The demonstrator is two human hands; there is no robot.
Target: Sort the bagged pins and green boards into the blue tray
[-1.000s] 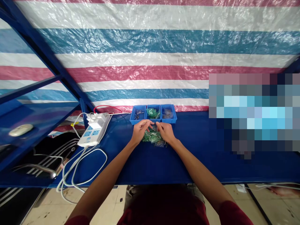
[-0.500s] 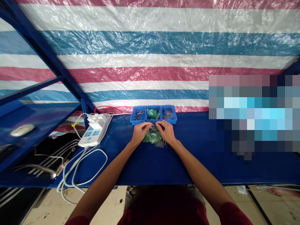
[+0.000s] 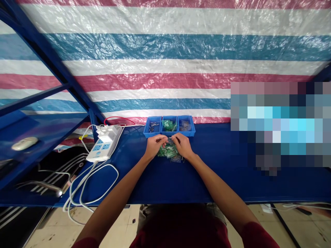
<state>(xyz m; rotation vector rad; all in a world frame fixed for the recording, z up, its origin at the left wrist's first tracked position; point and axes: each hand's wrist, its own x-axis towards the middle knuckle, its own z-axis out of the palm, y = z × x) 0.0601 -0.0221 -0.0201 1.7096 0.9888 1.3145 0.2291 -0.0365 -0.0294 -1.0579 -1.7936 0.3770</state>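
Observation:
A thin, pale rod-like piece spans the gap between my two hands, too small to name. My left hand pinches its left end with thumb and fingertips; my right hand pinches the other end. Beneath them on the blue table lies a pile of green packets, with clear packets and thin metal pieces at its near right side. Just beyond my fingers stand three joined blue bins: the left bin holds slim metal pieces, the middle bin green packets, the right bin clear packets.
To the left, a white power strip with plugged-in chargers lies on the blue table, its white cable looping over the front edge. A striped plastic sheet hangs behind. A pixelated patch covers the right side.
Both hands stay almost in place over the pile, with slight finger shifts. The thin piece between the fingertips shows a little more plainly now.

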